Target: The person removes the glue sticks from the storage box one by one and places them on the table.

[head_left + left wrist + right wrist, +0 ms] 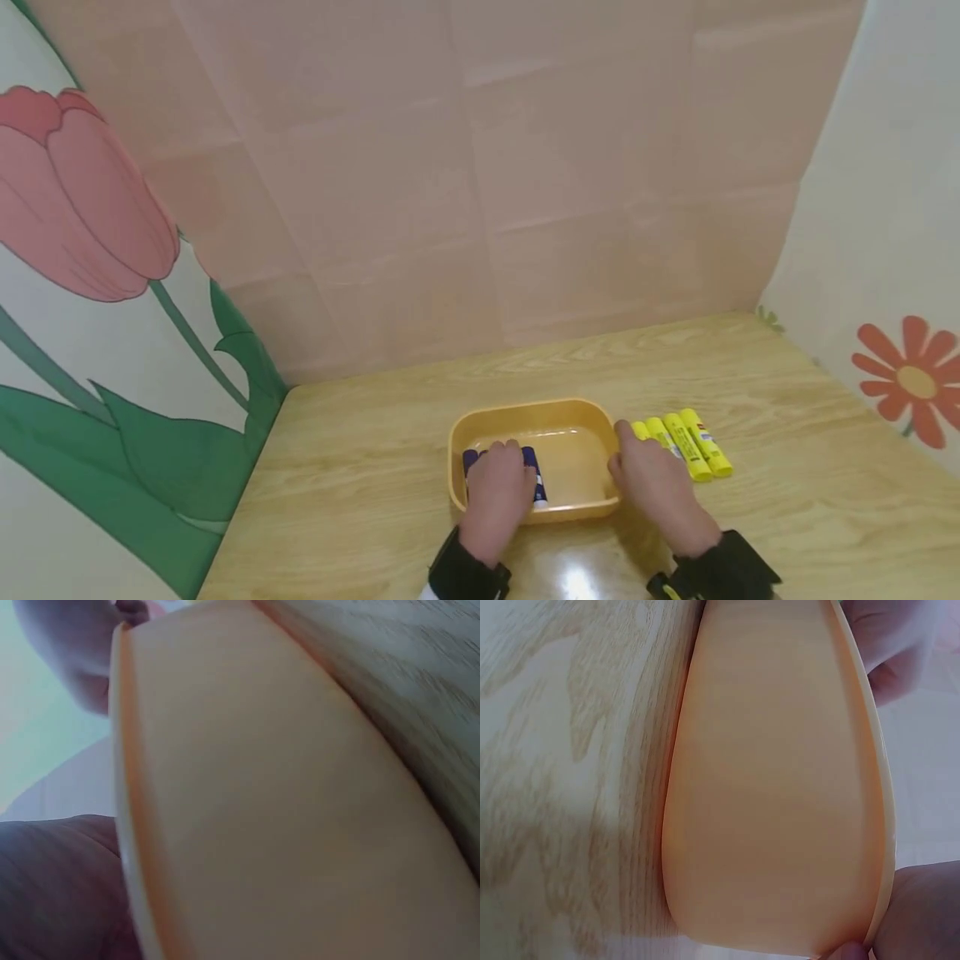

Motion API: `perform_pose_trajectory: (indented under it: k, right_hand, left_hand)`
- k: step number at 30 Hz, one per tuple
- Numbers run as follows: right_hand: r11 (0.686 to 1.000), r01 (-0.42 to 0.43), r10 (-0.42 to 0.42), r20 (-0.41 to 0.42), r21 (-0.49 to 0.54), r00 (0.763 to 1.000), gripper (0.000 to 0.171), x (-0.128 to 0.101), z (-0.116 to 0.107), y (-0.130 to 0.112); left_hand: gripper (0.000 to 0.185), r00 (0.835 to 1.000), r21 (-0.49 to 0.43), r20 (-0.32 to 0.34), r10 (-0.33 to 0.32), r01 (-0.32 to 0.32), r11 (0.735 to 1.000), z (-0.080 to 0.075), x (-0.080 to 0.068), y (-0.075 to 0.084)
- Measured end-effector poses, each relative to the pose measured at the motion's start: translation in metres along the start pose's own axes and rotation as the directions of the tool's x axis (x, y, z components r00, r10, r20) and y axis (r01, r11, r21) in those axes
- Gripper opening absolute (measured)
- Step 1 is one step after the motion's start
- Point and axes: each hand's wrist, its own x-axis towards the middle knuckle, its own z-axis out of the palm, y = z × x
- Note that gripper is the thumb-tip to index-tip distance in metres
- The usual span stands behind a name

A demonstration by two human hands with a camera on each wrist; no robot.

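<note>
A yellow-orange plastic tray (577, 450) stands on the wooden table. Inside its left part lie several dark blue glue sticks (534, 475) with white ends, side by side. My left hand (498, 492) reaches over the tray's front rim, its curled fingers gripping among these sticks and covering most of them. With my right hand (656, 479) I grip the tray's right rim; in the right wrist view a fingertip (847, 951) shows against the rim's outer side. The outer tray wall (270, 780) fills most of the left wrist view.
Several yellow glue sticks (686, 446) lie in a row right of the tray, partly behind my right hand. The wooden table (360, 475) meets a pinkish covered wall (480, 183) at the back. Side panels carry a painted tulip (97, 200) and a red flower (915, 379).
</note>
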Motion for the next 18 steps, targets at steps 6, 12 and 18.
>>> perform_pose_trajectory:
  k: [6,12,18]
  right_hand:
    - [1.000,0.005,-0.005,0.001,0.009,1.000,0.036,0.000,0.001,0.001]
    - [1.000,-0.002,0.002,0.019,0.011,1.000,0.034,0.000,0.001,-0.001]
    - [1.000,-0.001,0.001,0.000,0.003,1.000,0.032,0.000,0.000,-0.001]
  left_hand:
    - [0.024,0.998,0.021,0.062,-0.023,0.021,1.000,0.015,0.005,0.008]
    - [0.016,0.999,0.027,0.030,-0.022,0.021,0.999,0.023,0.008,0.010]
    - [0.018,1.000,0.035,-0.025,0.009,-0.008,0.999,0.023,0.009,0.012]
